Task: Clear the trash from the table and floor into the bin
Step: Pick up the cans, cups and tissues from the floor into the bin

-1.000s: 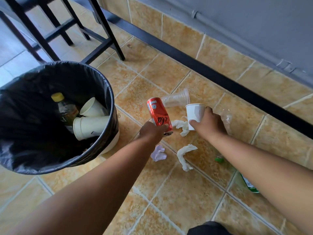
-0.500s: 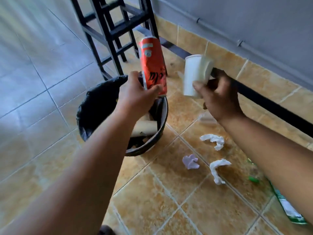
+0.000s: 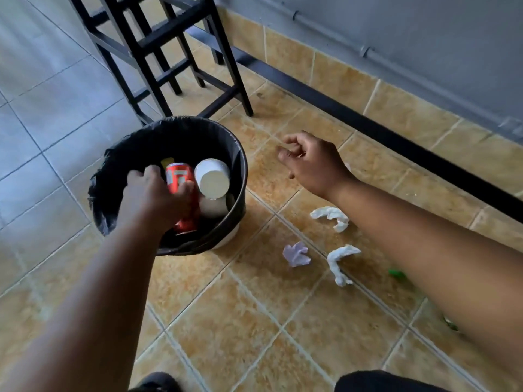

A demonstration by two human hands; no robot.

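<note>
Left hand (image 3: 158,193) over bin (image 3: 175,134), grip on can (image 3: 179,176) unclear | right hand (image 3: 314,162) loose, empty | tan tile floor (image 3: 226,321), grey wall (image 3: 396,24)

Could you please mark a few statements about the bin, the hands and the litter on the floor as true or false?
1. The red can is within the opening of the bin. True.
2. The right hand grips a piece of trash. False: it holds nothing.
3. A white cup lies in the bin. True.
4. Three crumpled tissues lie on the floor tiles beside the bin. True.
5. The bin has no liner. False: a black bag lines it.
</note>
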